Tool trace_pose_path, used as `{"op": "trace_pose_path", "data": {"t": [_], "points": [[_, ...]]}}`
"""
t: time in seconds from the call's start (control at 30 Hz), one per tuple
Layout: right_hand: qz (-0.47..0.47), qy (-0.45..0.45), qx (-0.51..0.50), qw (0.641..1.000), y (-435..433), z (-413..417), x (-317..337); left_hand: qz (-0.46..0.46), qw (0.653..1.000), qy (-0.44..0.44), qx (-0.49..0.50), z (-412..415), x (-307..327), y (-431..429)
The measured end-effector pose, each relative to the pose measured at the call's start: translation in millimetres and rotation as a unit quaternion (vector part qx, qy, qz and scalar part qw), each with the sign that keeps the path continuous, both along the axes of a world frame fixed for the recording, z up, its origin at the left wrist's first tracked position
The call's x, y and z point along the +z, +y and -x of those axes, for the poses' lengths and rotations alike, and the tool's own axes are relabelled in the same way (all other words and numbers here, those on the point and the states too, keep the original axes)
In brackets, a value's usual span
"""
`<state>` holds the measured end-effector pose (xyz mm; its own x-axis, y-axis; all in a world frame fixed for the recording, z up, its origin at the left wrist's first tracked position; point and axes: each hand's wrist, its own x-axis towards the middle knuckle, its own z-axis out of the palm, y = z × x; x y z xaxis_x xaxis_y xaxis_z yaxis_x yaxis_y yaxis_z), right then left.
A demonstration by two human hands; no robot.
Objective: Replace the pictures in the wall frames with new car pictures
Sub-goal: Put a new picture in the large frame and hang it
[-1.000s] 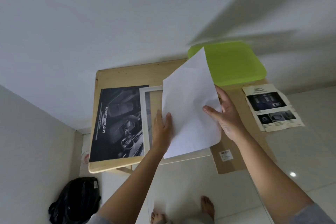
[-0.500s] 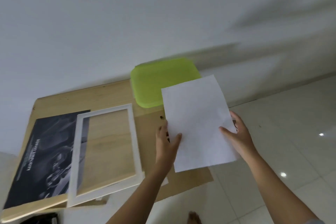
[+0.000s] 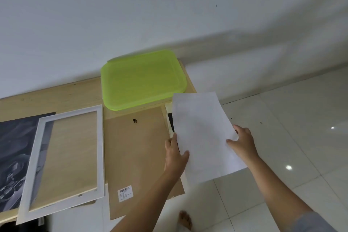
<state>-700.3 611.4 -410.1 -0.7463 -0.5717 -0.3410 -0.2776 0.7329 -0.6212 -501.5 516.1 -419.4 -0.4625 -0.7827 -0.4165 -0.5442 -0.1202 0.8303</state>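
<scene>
while the white picture frame (image 3: pixel 100 147) lies open on the counter (image 3: pixel 56 96), bare wood showing through its opening, the person holds a white sheet (image 3: pixel 205 137) blank side up over the counter's right end. the left hand (image 3: pixel 175 154) pinches the sheet's left edge, thumb on top, and the right hand (image 3: pixel 243 143) pinches the right edge the same way. the hands are apart, each clamped on the paper. the sheet hangs tilted in the air, partly out over the tiled floor (image 3: pixel 282 118). a strip of a printed page (image 3: pixel 169 120) shows from under its left edge. the brown backing board (image 3: pixel 135 156), with hanger ring and barcode label, lies between frame and sheet, overhanging the near edge. a dark car print (image 3: pixel 13 147) lies far left, its edge under the frame.

the step in hand looks like the swap itself: frame open, backing off, one sheet being handled. whether this sheet is the old picture or a new one cannot be told, since only its blank back shows. if it is the old one, the next move is to set it down flat near the printed page. a car print then needs to go square into the frame before the backing board goes on.
</scene>
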Motion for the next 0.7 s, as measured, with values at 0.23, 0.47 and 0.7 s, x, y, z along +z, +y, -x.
{"op": "trace_pose_path", "data": {"t": [0.23, 0.47, 0.7], "points": [[-0.006, -0.005, 0.01, 1.0, -4.9, 6.8, -9.2, 0.053, 0.997, -0.053, -0.006, 6.6, -0.2, 5.7], [-0.001, 0.079, 0.055, 0.995, -16.0, -1.6, -10.3, 0.203, 0.972, -0.107, -0.051, 7.6, 1.8, -4.7], [-0.008, 0.155, 0.252, 0.955, -32.7, -35.4, -17.4, 0.323, 0.88, -0.223, -0.268, 15.7, -21.4, -29.5]]}}
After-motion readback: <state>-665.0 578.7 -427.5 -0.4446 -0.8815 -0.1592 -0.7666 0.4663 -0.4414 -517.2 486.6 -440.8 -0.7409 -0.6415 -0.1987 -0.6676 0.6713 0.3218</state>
